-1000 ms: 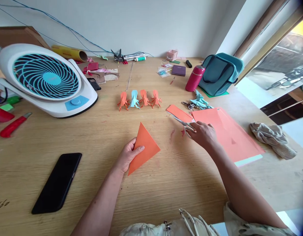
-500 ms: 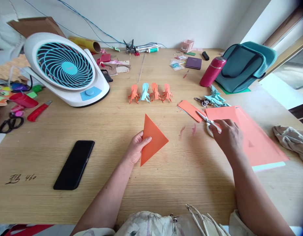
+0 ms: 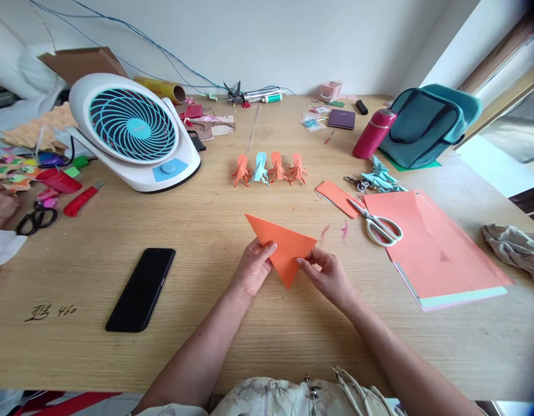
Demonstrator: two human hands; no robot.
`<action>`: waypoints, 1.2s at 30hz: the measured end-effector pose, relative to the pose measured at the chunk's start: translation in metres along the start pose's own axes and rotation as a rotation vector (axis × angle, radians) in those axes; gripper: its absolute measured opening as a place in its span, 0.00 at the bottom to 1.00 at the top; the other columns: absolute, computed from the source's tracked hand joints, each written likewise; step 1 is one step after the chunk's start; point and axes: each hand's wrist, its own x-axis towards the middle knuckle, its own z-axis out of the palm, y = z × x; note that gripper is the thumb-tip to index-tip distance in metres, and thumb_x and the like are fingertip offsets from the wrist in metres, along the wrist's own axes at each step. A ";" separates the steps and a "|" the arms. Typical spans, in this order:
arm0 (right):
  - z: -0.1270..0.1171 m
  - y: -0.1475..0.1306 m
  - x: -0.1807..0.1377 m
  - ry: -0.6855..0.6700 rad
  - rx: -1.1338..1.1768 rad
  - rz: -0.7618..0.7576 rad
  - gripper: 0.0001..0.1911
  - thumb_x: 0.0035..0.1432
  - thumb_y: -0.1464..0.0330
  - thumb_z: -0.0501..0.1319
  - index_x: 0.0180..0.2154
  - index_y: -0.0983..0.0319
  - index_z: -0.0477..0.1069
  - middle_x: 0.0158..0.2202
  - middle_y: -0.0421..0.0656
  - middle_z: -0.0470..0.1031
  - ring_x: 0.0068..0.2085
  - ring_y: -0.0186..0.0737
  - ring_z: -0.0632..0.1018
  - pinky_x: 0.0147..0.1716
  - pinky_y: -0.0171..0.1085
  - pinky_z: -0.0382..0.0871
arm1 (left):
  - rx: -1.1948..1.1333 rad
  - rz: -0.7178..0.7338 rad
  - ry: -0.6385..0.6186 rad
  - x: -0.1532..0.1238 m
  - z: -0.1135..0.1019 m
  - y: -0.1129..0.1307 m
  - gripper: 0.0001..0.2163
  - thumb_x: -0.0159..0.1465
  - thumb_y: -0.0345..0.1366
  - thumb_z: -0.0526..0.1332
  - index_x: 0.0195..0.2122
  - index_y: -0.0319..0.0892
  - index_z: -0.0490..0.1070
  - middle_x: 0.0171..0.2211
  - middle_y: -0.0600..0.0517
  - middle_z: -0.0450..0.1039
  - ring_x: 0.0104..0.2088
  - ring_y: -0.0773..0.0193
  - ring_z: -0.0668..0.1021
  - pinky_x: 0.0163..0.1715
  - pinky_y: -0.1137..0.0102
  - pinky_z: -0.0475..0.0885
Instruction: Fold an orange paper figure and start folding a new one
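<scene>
Both my hands hold an orange paper triangle (image 3: 280, 240) just above the wooden table (image 3: 215, 208). My left hand (image 3: 252, 267) pinches its left edge, thumb on top. My right hand (image 3: 327, 276) pinches its right corner. White-handled scissors (image 3: 378, 223) lie free to the right, on the edge of a stack of orange paper sheets (image 3: 431, 242). Several small folded paper figures (image 3: 270, 168), orange and one light blue, stand in a row beyond the triangle.
A black phone (image 3: 141, 288) lies at the left front. A white and blue fan (image 3: 134, 132) stands at the back left, with a red knife (image 3: 82, 198) and black scissors (image 3: 35, 219) beside it. A red bottle (image 3: 373, 133), a teal bag (image 3: 429, 122) and a crumpled cloth (image 3: 515, 247) are on the right.
My right hand let go of the white scissors, left them on the paper stack and came to the triangle. The triangle turned so its point faces me.
</scene>
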 end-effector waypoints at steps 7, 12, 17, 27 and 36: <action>-0.019 0.008 -0.001 0.140 -0.189 -0.123 0.12 0.64 0.62 0.58 0.29 0.59 0.67 0.26 0.39 0.71 0.28 0.37 0.72 0.30 0.36 0.67 | 0.185 0.194 0.061 0.009 -0.013 0.015 0.12 0.54 0.40 0.73 0.33 0.42 0.74 0.32 0.53 0.75 0.29 0.71 0.71 0.30 0.74 0.65; -0.030 -0.001 -0.004 0.173 -0.362 -0.309 0.09 0.65 0.68 0.58 0.30 0.58 0.64 0.27 0.40 0.69 0.29 0.38 0.72 0.30 0.37 0.66 | 0.283 0.242 -0.004 0.007 -0.011 0.016 0.15 0.54 0.40 0.73 0.42 0.45 0.77 0.39 0.53 0.77 0.28 0.72 0.71 0.29 0.73 0.64; -0.037 -0.010 -0.010 0.181 -0.553 -0.530 0.07 0.64 0.74 0.58 0.41 0.57 0.71 0.34 0.44 0.75 0.33 0.40 0.75 0.35 0.41 0.67 | 0.309 0.231 -0.086 0.000 -0.003 0.014 0.08 0.55 0.40 0.73 0.33 0.44 0.80 0.35 0.51 0.78 0.31 0.66 0.76 0.33 0.70 0.68; -0.041 0.004 -0.011 0.070 -0.494 -0.524 0.24 0.63 0.80 0.52 0.56 0.55 0.68 0.53 0.48 0.75 0.51 0.45 0.78 0.46 0.44 0.76 | 0.460 0.274 -0.257 0.000 -0.008 0.016 0.08 0.59 0.40 0.70 0.26 0.43 0.78 0.38 0.48 0.79 0.46 0.55 0.78 0.53 0.60 0.68; -0.033 0.022 -0.023 0.044 -0.605 -0.545 0.21 0.69 0.74 0.51 0.59 0.59 0.68 0.59 0.51 0.73 0.53 0.45 0.79 0.49 0.45 0.77 | 0.941 0.403 0.015 0.004 -0.044 0.029 0.13 0.58 0.25 0.59 0.41 0.45 0.78 0.44 0.49 0.79 0.46 0.58 0.79 0.50 0.62 0.70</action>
